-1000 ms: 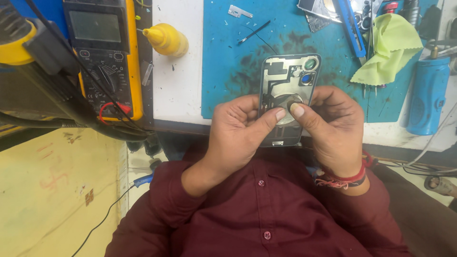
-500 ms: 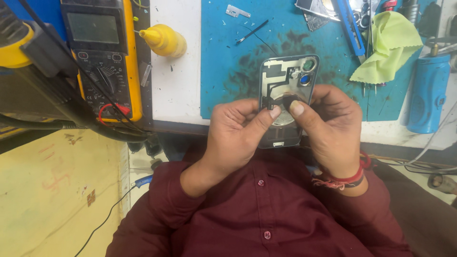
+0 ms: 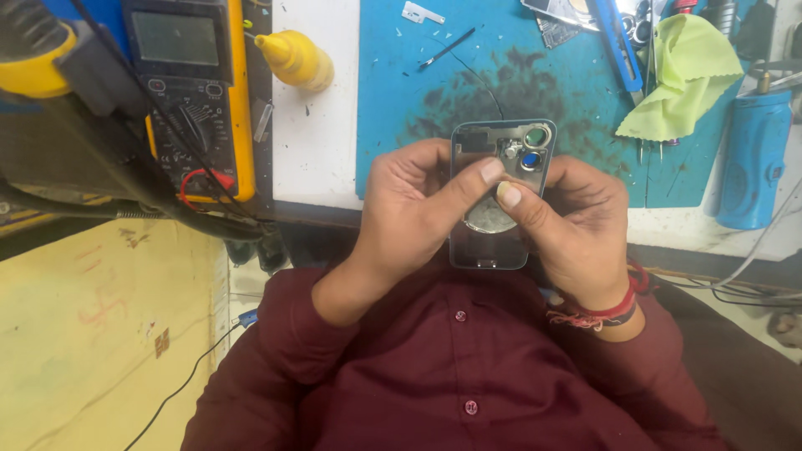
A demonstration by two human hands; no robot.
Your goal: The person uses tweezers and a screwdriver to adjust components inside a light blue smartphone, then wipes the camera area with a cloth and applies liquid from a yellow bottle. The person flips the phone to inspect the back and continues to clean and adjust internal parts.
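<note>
Both hands are up in front of the chest, and between them sits the phone frame (image 3: 493,242), an opened grey shell with its inside facing the camera. The left hand (image 3: 413,209) wraps the frame's left edge, fingers curled behind it, thumb (image 3: 476,179) stretched across the front and pressing down. The right hand (image 3: 576,221) grips the right edge the same way, its thumb (image 3: 511,199) bent inward so the two thumb tips almost meet over the round silver disc (image 3: 489,219) in the middle of the frame. Just above the thumbs sit the camera rings (image 3: 535,138), one greenish, one blue. Beyond the fingertips lies the blue mat (image 3: 418,92), stained dark. Further past the right hand's knuckles sits a yellow-green cloth (image 3: 685,75). Off past the left hand's knuckles stands a yellow bottle (image 3: 296,58), and beside it a yellow meter (image 3: 192,92).
</note>
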